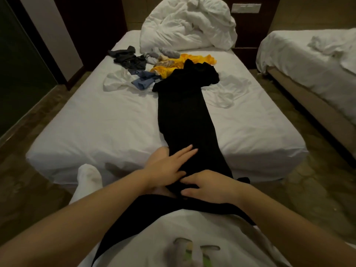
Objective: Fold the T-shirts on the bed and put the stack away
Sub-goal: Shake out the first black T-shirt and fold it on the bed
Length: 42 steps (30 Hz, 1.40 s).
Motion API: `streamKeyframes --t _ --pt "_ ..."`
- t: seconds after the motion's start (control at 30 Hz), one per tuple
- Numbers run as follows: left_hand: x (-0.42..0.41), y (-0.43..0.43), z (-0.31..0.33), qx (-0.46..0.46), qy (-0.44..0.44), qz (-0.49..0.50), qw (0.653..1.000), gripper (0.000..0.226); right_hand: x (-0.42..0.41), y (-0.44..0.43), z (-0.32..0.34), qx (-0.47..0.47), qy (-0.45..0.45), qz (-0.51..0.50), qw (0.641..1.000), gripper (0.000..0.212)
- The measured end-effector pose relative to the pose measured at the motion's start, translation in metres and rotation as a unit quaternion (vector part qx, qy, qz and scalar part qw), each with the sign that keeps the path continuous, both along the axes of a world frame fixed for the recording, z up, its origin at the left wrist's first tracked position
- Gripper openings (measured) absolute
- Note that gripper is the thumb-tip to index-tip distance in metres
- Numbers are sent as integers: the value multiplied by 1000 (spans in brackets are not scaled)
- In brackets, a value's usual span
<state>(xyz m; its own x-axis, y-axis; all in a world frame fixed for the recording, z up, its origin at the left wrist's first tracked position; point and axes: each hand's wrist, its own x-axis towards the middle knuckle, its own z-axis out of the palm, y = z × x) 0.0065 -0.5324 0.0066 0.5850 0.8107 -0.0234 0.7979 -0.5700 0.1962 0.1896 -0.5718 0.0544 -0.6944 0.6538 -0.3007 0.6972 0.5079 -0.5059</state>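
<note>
The left hand (165, 166) lies flat on the black shirt (183, 116), with its fingers straight. The right hand (210, 185) pinches the shirt's near end between thumb and fingers. The shirt is a long thin strip on the bed (96, 128). Its long way runs from the near edge, by the hands, up to the far pile, and its wide end is far from the hands. The pile has a yellow shirt (192, 60), a blue shirt (143, 81) and a grey shirt (129, 59). A white duvet (186, 24) sits behind it. The print on the person's white top (192, 228) is too blurry to read.
</note>
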Motion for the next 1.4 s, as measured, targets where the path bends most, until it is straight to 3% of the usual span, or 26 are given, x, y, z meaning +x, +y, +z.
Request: streamKeyframes --t 0.07,0.17,0.3,0.4,0.6,0.83,0.93,1.03,1.13,1.23,1.3,1.4 --pt "-12 -4 -3 -79 -25 -31 996 53 16 2 -1 32 -12 -1 999 45" --pt "-22 -10 5 -179 -16 -44 983 59 42 5 -7 75 -26 -7 997 60" --pt "-29 -10 18 -209 10 -43 977 84 67 0 -17 63 27 -39 997 60" --pt "-34 -10 19 -225 17 -48 973 85 80 -9 -22 25 89 -105 990 51" --pt "-38 -12 15 -121 43 -88 988 60 88 -20 -39 -10 182 -211 960 44" --pt "-35 -21 21 -49 -159 -5 986 62 86 -10 -19 -44 252 -306 917 20" --pt "-34 -16 28 -75 -207 25 975 62 87 9 9 -40 208 -303 929 18" --pt "-36 -6 26 -87 -137 51 985 54 89 30 40 -98 92 -244 960 12" --pt "-38 -5 19 -56 -43 56 996 66 85 42 61 -179 -15 -125 976 6" --pt "-34 -14 35 -111 -150 172 967 56 82 61 62 -194 -26 -80 977 13" --pt "-30 -8 42 -193 -168 100 962 31 80 76 63 -227 -38 -72 971 10" --pt "-27 16 55 -318 -230 97 915 29 77 107 67 -223 -18 -94 970 8"
